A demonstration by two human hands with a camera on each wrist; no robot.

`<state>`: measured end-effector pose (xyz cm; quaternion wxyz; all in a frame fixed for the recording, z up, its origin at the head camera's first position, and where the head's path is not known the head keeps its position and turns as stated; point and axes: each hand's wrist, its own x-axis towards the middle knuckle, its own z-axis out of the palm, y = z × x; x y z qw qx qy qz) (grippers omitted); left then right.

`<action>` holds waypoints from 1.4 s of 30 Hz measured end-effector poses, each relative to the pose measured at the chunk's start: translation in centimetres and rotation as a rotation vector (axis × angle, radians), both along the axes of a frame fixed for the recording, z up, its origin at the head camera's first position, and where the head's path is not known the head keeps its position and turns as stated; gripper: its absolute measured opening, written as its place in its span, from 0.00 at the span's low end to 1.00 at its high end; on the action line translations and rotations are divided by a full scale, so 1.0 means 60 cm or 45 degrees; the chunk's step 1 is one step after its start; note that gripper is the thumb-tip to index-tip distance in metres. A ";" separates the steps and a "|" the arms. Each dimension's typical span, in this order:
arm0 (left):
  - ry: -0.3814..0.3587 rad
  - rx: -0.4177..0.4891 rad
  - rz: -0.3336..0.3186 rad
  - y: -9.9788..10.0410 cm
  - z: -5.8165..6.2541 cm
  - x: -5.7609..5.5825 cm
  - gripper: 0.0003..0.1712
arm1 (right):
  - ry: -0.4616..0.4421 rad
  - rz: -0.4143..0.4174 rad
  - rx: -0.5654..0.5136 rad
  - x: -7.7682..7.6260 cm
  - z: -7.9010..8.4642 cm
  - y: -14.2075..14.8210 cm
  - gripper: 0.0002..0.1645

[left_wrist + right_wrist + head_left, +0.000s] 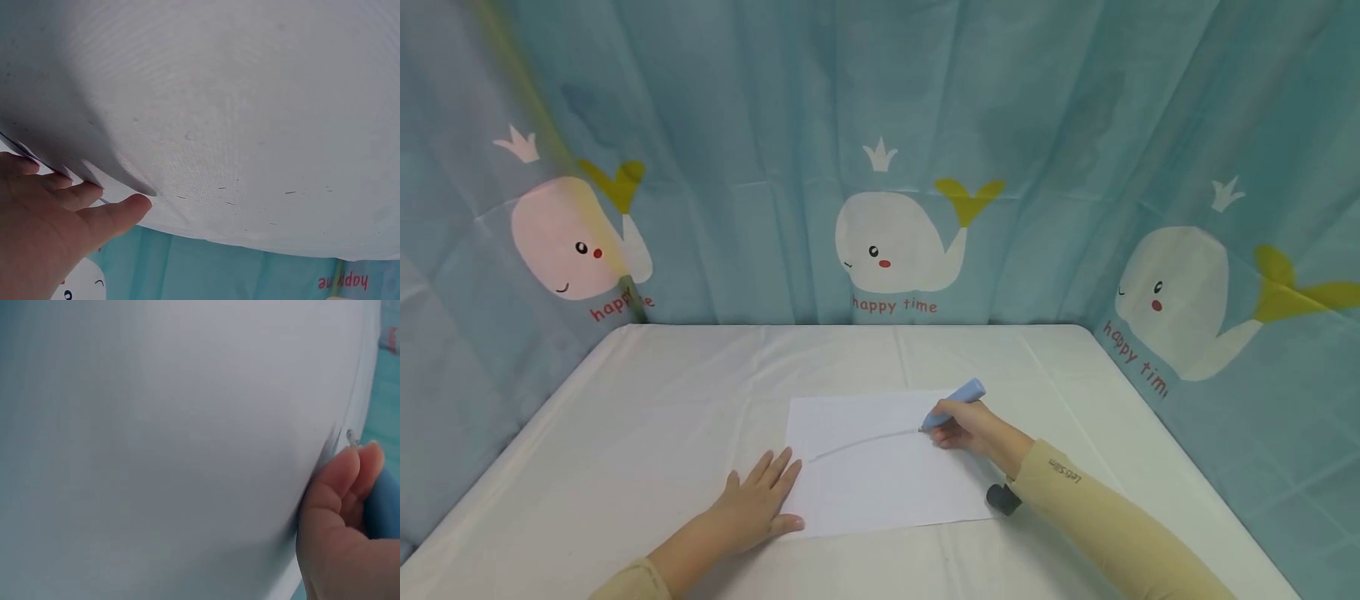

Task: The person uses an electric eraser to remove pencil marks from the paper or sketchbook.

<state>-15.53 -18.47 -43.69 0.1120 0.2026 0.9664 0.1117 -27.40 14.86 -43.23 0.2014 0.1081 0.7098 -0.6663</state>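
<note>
White table (pixel 647 442) is bordered by whale-print curtain (pixel 760 125) beyond left hand (pixel 754 506), spread partly on paper (pixel 887 492); blue marker (pixel 964 394) is pinched by right hand (pixel 968 428).

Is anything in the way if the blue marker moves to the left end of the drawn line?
Nothing visible: from the blue marker in the right hand, the drawn line runs uncovered across the paper to its left end. The left hand rests just beyond that end, at the paper's left edge.
</note>
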 end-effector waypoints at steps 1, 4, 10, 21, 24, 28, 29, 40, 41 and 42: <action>0.000 -0.003 -0.001 0.000 0.000 0.000 0.48 | 0.006 -0.009 0.000 -0.001 0.000 -0.001 0.15; 0.002 -0.009 -0.003 0.001 0.000 -0.001 0.48 | 0.025 -0.045 0.006 -0.002 0.000 -0.003 0.13; 0.002 -0.007 -0.008 0.002 0.000 -0.001 0.48 | 0.051 -0.083 0.041 -0.003 0.000 -0.008 0.11; 0.000 -0.008 0.000 0.003 0.000 0.000 0.49 | -0.029 -0.024 0.086 -0.006 -0.004 -0.019 0.15; -0.005 -0.003 0.003 0.004 -0.001 0.000 0.49 | -0.031 -0.030 0.093 -0.007 -0.004 -0.018 0.16; -0.009 -0.004 0.006 0.004 -0.001 0.000 0.49 | -0.016 -0.039 0.089 -0.006 -0.003 -0.015 0.16; -0.013 -0.002 0.005 0.004 0.000 0.000 0.49 | -0.020 -0.020 0.094 -0.006 -0.003 -0.014 0.16; -0.019 0.011 -0.002 0.001 0.003 0.002 0.48 | -0.028 0.034 0.120 -0.007 0.002 -0.016 0.18; -0.020 0.009 0.000 0.001 0.002 0.001 0.48 | -0.029 0.048 0.122 -0.007 0.001 -0.016 0.18; -0.020 0.008 0.004 0.000 0.000 0.000 0.49 | -0.034 0.059 0.121 -0.007 0.002 -0.016 0.18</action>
